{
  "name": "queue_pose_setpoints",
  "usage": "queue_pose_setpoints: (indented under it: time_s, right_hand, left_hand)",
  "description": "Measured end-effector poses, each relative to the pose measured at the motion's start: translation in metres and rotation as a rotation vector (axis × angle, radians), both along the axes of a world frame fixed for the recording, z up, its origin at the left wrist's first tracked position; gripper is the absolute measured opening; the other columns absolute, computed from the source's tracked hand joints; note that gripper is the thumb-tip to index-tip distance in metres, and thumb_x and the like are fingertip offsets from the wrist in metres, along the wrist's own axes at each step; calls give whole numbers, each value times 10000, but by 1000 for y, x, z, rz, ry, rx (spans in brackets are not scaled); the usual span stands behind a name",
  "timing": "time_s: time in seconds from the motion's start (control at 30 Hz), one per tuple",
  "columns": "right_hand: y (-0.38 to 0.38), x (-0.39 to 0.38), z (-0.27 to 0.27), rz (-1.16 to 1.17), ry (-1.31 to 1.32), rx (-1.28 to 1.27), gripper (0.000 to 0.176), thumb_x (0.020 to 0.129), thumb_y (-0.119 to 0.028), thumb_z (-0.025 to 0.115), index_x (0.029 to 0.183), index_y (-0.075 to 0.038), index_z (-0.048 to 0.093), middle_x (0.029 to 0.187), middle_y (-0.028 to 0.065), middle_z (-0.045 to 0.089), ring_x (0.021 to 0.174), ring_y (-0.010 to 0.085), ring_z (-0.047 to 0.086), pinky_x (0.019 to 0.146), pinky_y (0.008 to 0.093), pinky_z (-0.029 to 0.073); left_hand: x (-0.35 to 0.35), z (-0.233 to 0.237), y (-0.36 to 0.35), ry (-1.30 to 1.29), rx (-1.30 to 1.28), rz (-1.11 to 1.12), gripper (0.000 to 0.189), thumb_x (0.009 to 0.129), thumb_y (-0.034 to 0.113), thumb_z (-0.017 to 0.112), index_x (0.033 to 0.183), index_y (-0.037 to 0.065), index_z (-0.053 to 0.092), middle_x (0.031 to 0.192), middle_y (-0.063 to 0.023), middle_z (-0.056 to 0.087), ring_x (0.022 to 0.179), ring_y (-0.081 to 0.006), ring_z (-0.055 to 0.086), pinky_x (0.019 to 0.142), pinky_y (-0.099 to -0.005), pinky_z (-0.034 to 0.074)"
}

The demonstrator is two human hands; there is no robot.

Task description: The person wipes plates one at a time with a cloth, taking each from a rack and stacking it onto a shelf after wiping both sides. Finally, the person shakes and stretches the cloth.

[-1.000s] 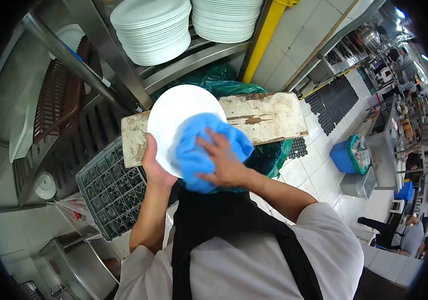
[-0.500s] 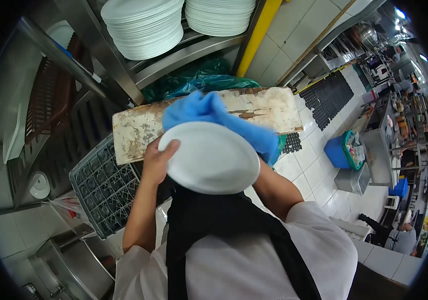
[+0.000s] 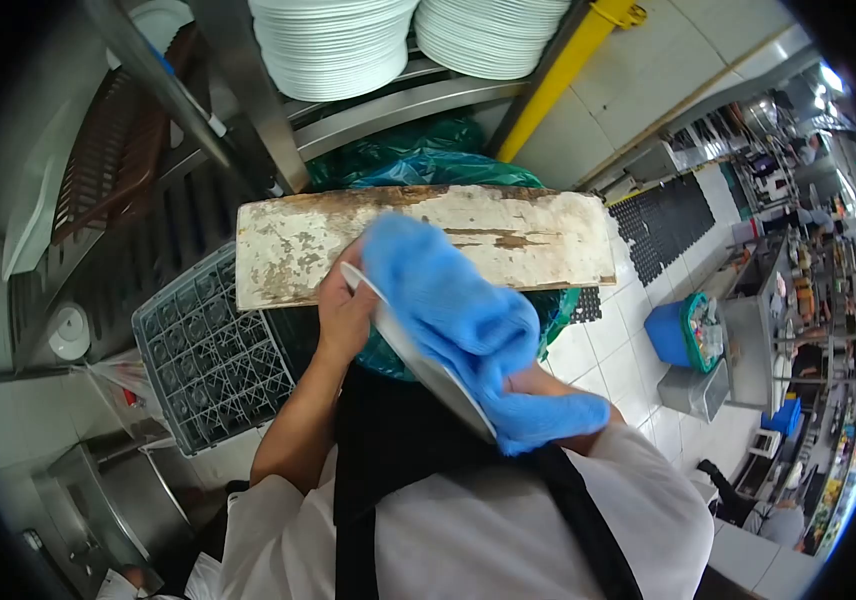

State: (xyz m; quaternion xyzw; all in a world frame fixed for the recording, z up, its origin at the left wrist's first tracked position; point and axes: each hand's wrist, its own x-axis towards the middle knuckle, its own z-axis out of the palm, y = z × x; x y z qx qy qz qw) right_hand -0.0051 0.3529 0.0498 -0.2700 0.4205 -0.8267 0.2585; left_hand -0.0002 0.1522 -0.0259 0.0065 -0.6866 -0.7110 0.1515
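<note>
A white plate [image 3: 418, 365] is tilted steeply in front of my apron, its rim held by my left hand [image 3: 346, 312] with the thumb over the edge. The blue cloth [image 3: 458, 310] lies across the plate's face and hangs past its right end. My right hand [image 3: 523, 382] is mostly hidden by the cloth and grips it against the plate. Beyond them is a worn whitish wooden board [image 3: 548, 235].
Two stacks of white plates [image 3: 333, 45] stand on a metal shelf at the top. A grey glass rack [image 3: 213, 350] sits at the left. To the right are a blue bin [image 3: 673, 335], metal counters, and a person [image 3: 776, 522] farther off.
The plate has turned from facing up to steeply tilted. The cloth has moved from behind the plate to over its face, along with my right hand.
</note>
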Motion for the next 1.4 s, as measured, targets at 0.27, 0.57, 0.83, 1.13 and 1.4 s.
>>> queue_pose_setpoints:
  time_s: [0.27, 0.57, 0.83, 1.13, 1.4]
  right_hand:
    - [-47, -28, -49, -119, 75, 705, 681, 799, -213, 664, 1360, -12, 334, 1194, 111, 549, 1074, 226, 551, 947, 347, 433]
    - [2, 7, -80, -118, -17, 702, 691, 775, -203, 674, 1351, -9, 345, 1202, 111, 542, 1083, 225, 542, 951, 353, 428]
    - [29, -26, -97, -452, 78, 557, 701, 754, -195, 684, 1343, -6, 355, 1208, 110, 536, 1092, 224, 534, 954, 359, 425]
    - [-7, -91, -26, -418, -541, 23, 388, 790, -180, 551, 1110, 34, 504, 990, 117, 597, 907, 226, 606, 821, 367, 510]
    - [-89, -196, 61, -443, -348, -241, 265, 845, -200, 530, 1018, 1, 536, 945, 105, 605, 864, 211, 607, 796, 355, 510]
  left_hand:
    - [2, -34, 15, -95, 408, 31, 780, 731, 213, 762, 1355, 18, 338, 1307, -132, 459, 1196, -242, 449, 1000, -359, 359]
    - [18, -36, -8, -263, 282, 7, 318, 903, 253, 589, 1055, -24, 615, 933, -41, 645, 837, -112, 580, 766, -257, 462]
    - [10, -17, -19, -395, 534, 226, 349, 936, 206, 524, 1180, -43, 514, 1068, -101, 614, 933, -176, 594, 834, -314, 476]
    - [-1, 99, -89, 12, 139, -104, 522, 925, 258, 533, 1358, 22, 363, 1183, -154, 560, 936, -242, 623, 753, -332, 544]
    - [-20, 170, -256, 339, -325, 619, 322, 907, 117, 564, 1202, -2, 514, 968, -50, 604, 826, -98, 584, 684, -215, 475]
